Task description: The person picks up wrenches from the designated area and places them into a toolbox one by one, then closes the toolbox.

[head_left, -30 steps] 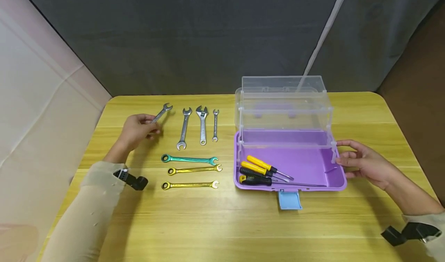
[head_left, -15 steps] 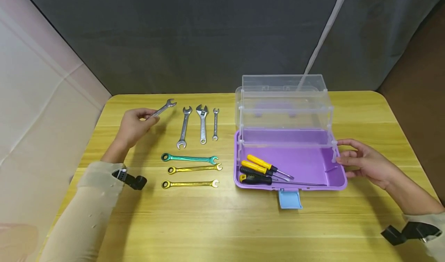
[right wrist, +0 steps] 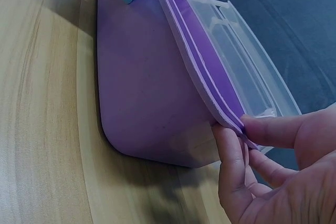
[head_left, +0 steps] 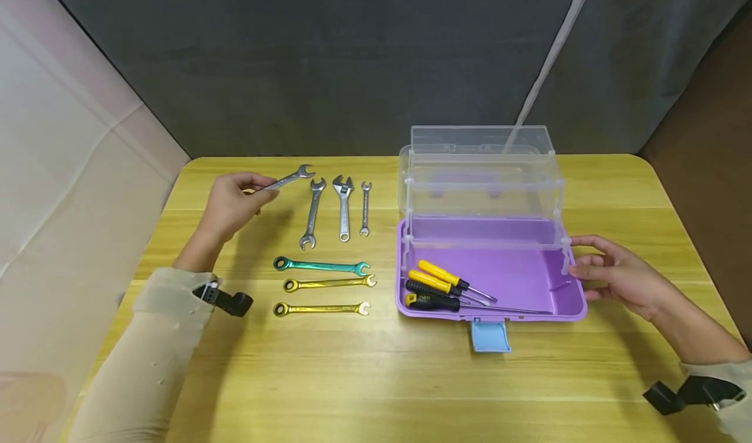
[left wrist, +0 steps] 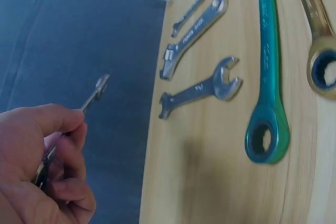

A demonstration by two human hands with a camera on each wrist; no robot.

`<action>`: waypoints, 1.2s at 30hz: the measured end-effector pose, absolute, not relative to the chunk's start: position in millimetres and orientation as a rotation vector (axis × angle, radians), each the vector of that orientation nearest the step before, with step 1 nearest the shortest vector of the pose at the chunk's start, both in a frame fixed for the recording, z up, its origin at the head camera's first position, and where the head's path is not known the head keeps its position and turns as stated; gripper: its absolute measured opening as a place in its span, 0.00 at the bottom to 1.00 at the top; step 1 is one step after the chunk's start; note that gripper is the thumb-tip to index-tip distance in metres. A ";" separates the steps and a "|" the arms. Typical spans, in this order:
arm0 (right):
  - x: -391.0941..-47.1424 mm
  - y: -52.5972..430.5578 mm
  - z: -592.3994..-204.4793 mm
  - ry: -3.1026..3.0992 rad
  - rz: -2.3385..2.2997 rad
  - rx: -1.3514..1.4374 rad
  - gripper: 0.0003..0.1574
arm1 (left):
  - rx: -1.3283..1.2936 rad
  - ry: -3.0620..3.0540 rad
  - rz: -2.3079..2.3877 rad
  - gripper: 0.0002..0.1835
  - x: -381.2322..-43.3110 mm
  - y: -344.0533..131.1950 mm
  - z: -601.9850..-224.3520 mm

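My left hand pinches a silver open-end wrench between thumb and fingers, above the table's far left part. One open end points right; the other is hidden in the hand. Just right of it lie a second open-end wrench, an adjustable wrench and a small open-end wrench. At the right, my right hand grips the right rim of a purple toolbox, thumb on the inside and fingers outside. Its clear trays stand raised at the back.
Several yellow and black screwdrivers lie in the toolbox's left part. A teal ratchet wrench and two gold ratchet wrenches lie left of the box. The blue latch hangs down in front. A dark curtain borders the table's back.
The left hand has moved up and to the right with the open-end wrench, which now lies flatter, its end pointing more to the right. The right hand has stayed at the toolbox rim.
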State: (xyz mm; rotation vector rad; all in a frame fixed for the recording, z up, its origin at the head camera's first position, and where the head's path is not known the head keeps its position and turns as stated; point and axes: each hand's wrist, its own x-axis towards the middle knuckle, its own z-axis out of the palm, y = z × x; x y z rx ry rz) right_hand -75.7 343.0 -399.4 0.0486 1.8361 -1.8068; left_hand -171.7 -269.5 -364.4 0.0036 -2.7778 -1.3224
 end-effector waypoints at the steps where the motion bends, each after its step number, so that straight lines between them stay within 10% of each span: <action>1: -75.7 343.2 -399.5 1.838 -1.806 0.052 0.27 | 0.006 -2.775 -1.318 0.13 -171.7 -267.6 -363.7; 36: -73.9 344.3 -402.4 1.828 -1.828 0.033 0.28 | -0.217 -2.756 -1.557 0.15 -187.6 -229.4 -322.6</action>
